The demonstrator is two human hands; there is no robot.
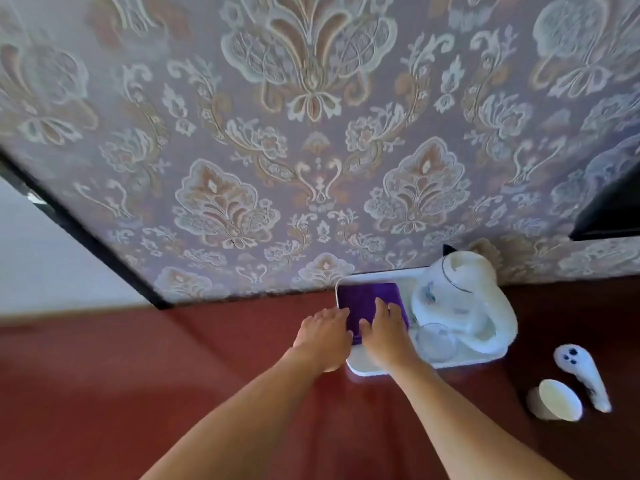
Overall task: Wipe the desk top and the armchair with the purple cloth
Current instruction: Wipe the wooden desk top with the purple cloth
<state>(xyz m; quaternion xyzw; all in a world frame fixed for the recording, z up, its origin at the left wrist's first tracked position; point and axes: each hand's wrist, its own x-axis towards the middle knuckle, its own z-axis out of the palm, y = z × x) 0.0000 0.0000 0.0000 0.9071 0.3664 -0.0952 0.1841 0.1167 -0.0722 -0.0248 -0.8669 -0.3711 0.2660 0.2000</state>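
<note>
A folded purple cloth [363, 301] lies in the left part of a white tray [509, 313] on the reddish-brown desk top [173, 375], close to the patterned wall. My right hand [384, 332] lies flat on the cloth's near half with its fingers stretched out. My left hand [323, 336] is at the cloth's left edge, on the tray's rim, fingers straight and touching the cloth's side. Neither hand visibly curls around the cloth. The armchair is not in view.
A white electric kettle [457, 299] and a clear glass [436, 341] stand in the tray's right part. To the right on the desk lie a white remote [583, 377] and a tipped white cup [557, 400]. A dark screen [613, 209] hangs at the right.
</note>
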